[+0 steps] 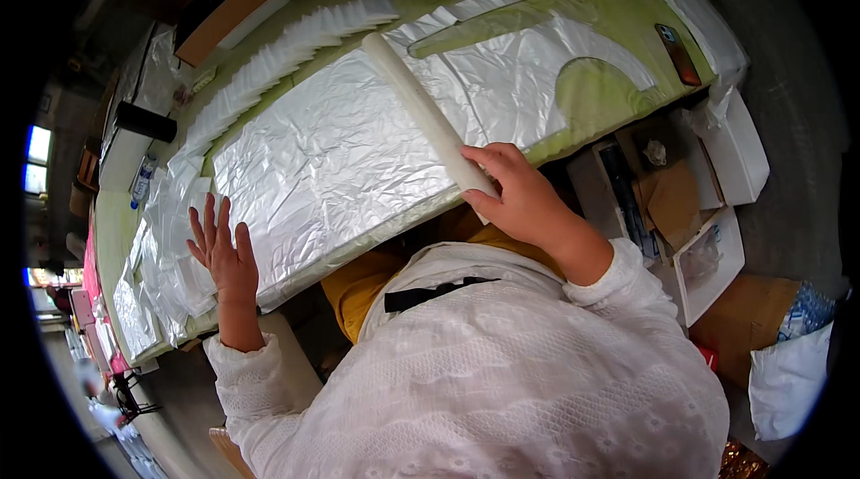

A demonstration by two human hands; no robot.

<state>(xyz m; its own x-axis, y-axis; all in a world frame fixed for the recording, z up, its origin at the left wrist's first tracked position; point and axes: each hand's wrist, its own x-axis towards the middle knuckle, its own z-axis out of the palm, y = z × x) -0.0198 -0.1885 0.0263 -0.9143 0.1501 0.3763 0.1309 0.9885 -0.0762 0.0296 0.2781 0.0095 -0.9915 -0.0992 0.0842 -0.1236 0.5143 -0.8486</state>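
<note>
My right hand [512, 190] grips the near end of a long off-white tube [417, 103], thumb on one side and fingers on the other. The tube lies slantwise across wrinkled, shiny, clear plastic film [313, 156], its far end toward the back of the table. Raised at the left edge of this film, my left hand [224, 250] has its fingers spread and nothing in it. Under and beside it are crumpled plastic pieces [170, 255]. On the right, the film has a rounded cut-out through which the green tabletop [596, 89] shows.
A fanned row of folded plastic pieces [287, 53] lies along the back left. A phone [678, 55] rests near the right edge. At the left stand a black cylinder [146, 121] and a bottle [143, 181]. White bins [712, 268] and a cardboard box [743, 322] sit to my right.
</note>
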